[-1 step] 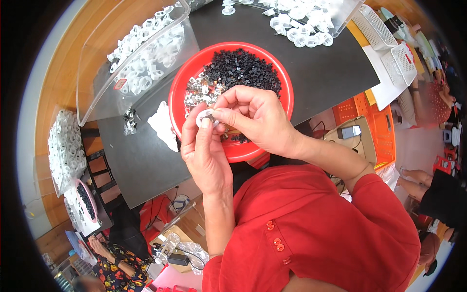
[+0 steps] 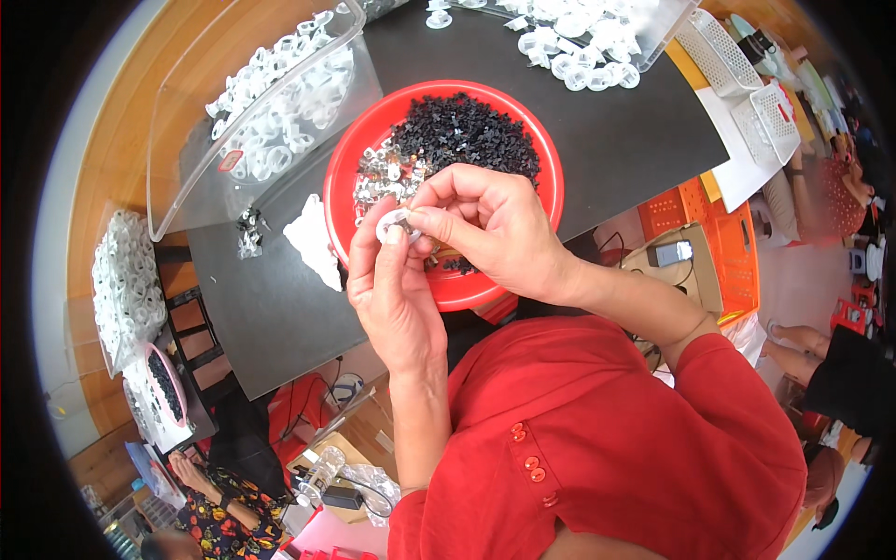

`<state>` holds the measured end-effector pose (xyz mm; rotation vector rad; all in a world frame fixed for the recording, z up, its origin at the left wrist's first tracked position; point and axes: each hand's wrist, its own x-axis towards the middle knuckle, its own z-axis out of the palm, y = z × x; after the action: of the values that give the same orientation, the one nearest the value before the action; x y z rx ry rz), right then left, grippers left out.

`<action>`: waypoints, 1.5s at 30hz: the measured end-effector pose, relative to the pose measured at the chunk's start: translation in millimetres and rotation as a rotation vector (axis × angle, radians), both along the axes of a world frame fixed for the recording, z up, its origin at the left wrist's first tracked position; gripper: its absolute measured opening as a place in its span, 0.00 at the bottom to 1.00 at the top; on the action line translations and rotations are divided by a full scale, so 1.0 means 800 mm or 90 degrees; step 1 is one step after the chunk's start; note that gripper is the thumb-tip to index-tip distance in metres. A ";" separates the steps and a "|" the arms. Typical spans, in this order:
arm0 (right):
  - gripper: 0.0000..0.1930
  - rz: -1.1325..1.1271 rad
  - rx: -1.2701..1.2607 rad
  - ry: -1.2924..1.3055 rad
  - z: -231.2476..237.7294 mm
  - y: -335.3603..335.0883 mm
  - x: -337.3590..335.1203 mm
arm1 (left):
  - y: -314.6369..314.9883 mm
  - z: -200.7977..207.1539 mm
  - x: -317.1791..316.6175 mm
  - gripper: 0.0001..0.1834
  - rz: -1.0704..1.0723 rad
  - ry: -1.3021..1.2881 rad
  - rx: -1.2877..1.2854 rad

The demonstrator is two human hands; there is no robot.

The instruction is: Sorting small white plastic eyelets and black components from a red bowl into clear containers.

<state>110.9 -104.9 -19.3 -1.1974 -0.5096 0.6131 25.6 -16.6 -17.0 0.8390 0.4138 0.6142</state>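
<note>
Over the near-left part of a red round basin, my left hand holds a small white plastic ring-shaped part between thumb and fingers. The thumb and fingertips of my right hand pinch together at the ring's right side. Whether a smaller piece sits between those fingertips is too hidden to tell. Inside the basin, a heap of small black pieces fills the far right side. Small shiny metal pieces lie at its left, partly behind my fingers.
A clear plastic bin of white parts stands at the left, another clear bin at the far right. On the dark table lie a white cloth and a few small pieces. A person sits at lower left.
</note>
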 end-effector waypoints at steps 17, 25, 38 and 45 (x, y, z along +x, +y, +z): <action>0.06 -0.036 -0.222 -0.357 0.023 -0.010 0.064 | 0.035 0.012 -0.021 0.23 0.044 -0.007 0.008; 0.05 0.061 -0.255 -0.766 -0.010 0.000 0.060 | 0.036 0.004 -0.018 0.21 0.029 0.011 -0.044; 0.03 0.029 -0.244 -0.742 0.034 0.001 0.022 | 0.003 0.002 -0.045 0.09 -0.014 0.000 0.099; 0.04 0.070 -0.062 -0.726 0.065 -0.018 -0.022 | -0.026 0.013 -0.064 0.09 0.006 -0.040 0.158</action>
<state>92.9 -119.3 32.7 -1.5579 -1.5150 -0.0259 -25.3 -37.2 -6.9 1.0516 0.2874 0.7085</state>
